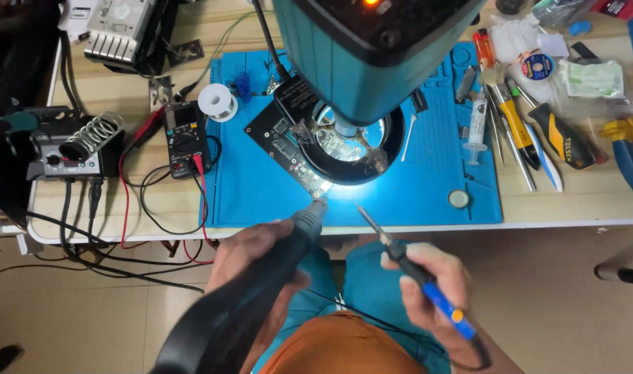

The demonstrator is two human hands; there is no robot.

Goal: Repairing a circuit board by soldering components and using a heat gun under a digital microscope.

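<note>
Left hand (257, 260) is wrapped tight round a black hot-air handpiece (278, 266), nozzle tip touching or just over the near corner of the dark circuit board (285, 149), which lies tilted on the blue work mat (434, 173) w/ its far end under the teal microscope head (372, 48) & ring light (351, 149). Right hand (434, 287) grips a blue-handled soldering iron (417, 273) pencil-style, tip pointing up-left over the mat's near edge, just right of the board corner, not touching it. Left of mat: multimeter (186, 138) w/ red/black leads, solder spool (217, 102), iron stand (88, 138); right of mat: syringe (477, 125), tweezers & screwdrivers (531, 135)
</note>
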